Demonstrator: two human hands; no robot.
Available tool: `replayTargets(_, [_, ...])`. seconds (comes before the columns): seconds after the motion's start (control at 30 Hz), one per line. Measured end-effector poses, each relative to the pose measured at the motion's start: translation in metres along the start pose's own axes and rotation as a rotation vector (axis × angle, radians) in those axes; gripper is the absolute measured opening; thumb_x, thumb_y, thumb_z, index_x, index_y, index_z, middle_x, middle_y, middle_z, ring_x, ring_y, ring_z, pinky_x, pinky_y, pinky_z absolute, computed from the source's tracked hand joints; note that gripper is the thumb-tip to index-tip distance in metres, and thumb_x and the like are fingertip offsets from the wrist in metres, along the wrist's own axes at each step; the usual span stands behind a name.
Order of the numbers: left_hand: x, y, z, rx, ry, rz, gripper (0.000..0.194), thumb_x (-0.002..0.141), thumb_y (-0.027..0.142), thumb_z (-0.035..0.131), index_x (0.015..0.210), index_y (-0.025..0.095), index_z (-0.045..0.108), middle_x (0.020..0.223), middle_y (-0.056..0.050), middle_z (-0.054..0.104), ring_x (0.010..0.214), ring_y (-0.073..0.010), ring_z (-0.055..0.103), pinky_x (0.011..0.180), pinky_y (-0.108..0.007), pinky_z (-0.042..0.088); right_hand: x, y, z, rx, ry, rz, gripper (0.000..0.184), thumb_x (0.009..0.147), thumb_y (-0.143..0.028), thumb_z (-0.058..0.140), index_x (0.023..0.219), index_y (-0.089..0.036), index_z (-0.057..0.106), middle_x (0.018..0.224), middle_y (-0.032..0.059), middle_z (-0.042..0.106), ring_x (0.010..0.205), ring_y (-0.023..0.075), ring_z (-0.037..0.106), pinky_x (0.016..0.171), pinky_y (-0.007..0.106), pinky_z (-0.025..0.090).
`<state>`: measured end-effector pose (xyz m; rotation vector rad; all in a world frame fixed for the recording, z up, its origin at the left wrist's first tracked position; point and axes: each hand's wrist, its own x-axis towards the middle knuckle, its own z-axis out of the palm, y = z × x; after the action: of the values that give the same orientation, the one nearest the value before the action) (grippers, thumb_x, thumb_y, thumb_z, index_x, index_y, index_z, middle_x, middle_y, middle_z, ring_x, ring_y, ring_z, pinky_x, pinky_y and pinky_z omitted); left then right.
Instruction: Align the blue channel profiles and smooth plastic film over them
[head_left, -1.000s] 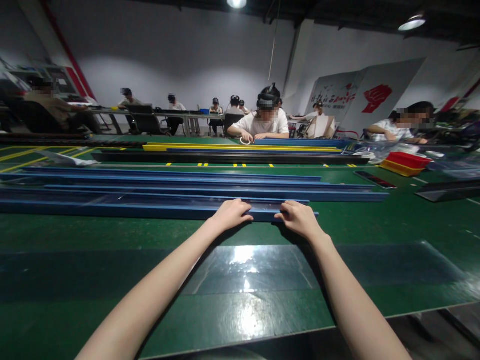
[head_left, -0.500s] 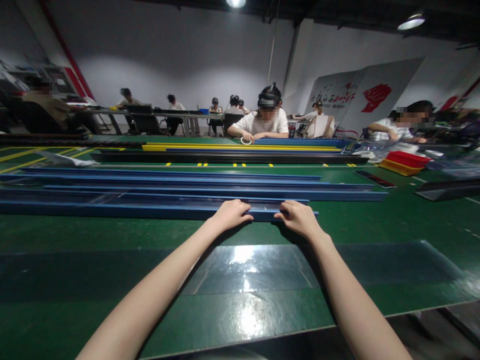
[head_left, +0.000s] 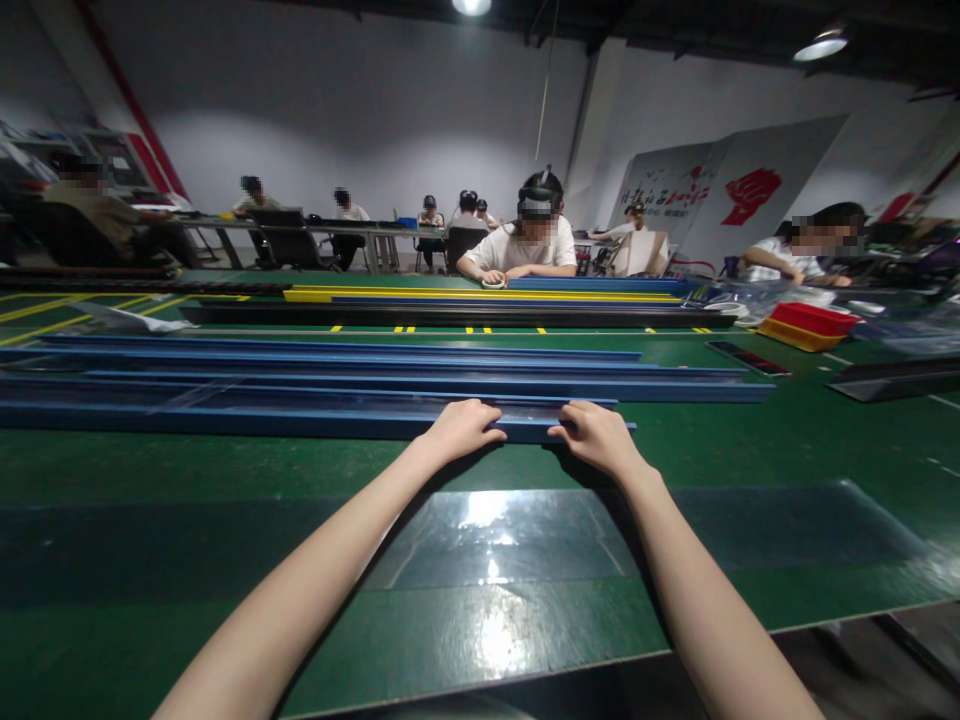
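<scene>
A long blue plastic channel lies across the green table, with transparent film inside its left part. Near the channel's right end, my left hand is closed over it, thumb along the near wall. A short way to the right, my right hand also grips it, fingers curled over the edge. Between the two hands a shiny stretch of the channel shows. Two more blue channels lie just behind. Flat on the table under my forearms is a long transparent plastic sheet.
Beyond are a yellow strip and a black strip. To the right lie a phone, a red bin and a dark channel. A co-worker leans over the table's far side, holding a white ring-shaped roll.
My hands and the blue channel have stayed in place. Across the table, the co-worker's hand with the white roll has shifted slightly.
</scene>
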<state>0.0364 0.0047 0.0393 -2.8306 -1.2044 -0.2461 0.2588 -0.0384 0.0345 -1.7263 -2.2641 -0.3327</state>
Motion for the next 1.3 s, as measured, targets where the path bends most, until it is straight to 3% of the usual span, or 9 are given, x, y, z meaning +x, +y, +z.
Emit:
replayTargets(0.33, [0.004, -0.003, 0.004, -0.082, 0.030, 0.018, 0.025, 0.080, 0.040, 0.055, 0.079, 0.016, 0.062, 0.084, -0.007, 0.067, 0.082, -0.0211, 0.061, 0.068, -0.025, 0.041, 0.000, 0.000, 0.001, -0.027, -0.026, -0.005, 0.022, 0.082, -0.039, 0.047, 0.076, -0.019, 0.055, 0.082, 0.0042, 0.062, 0.078, 0.0164, 0.055, 0.060, 0.024, 0.030])
replayTargets(0.73, [0.004, -0.004, 0.008, -0.074, 0.043, 0.006, 0.024, 0.079, 0.041, 0.055, 0.080, 0.017, 0.062, 0.085, -0.007, 0.067, 0.082, -0.0206, 0.061, 0.069, -0.025, 0.042, 0.005, -0.019, 0.006, 0.041, -0.165, -0.070, 0.029, 0.086, -0.033, 0.040, 0.108, -0.018, 0.052, 0.103, 0.0089, 0.061, 0.093, 0.0185, 0.055, 0.076, 0.026, 0.035])
replayTargets(1.17, [0.003, -0.003, 0.007, -0.066, 0.052, 0.019, 0.023, 0.079, 0.039, 0.054, 0.079, 0.017, 0.061, 0.083, -0.007, 0.066, 0.082, -0.0205, 0.061, 0.070, -0.027, 0.043, 0.006, -0.021, 0.010, 0.077, -0.072, -0.171, 0.031, 0.085, -0.032, 0.042, 0.109, -0.017, 0.055, 0.110, 0.0099, 0.061, 0.102, 0.0192, 0.052, 0.082, 0.029, 0.037])
replayTargets(1.3, [0.002, -0.004, 0.008, -0.084, 0.068, 0.041, 0.023, 0.080, 0.037, 0.054, 0.087, 0.017, 0.062, 0.091, -0.007, 0.066, 0.088, -0.0205, 0.060, 0.075, -0.027, 0.044, 0.006, -0.021, 0.012, 0.068, -0.061, -0.184, 0.030, 0.086, -0.031, 0.041, 0.108, -0.016, 0.056, 0.106, 0.0095, 0.062, 0.099, 0.0192, 0.053, 0.082, 0.029, 0.036])
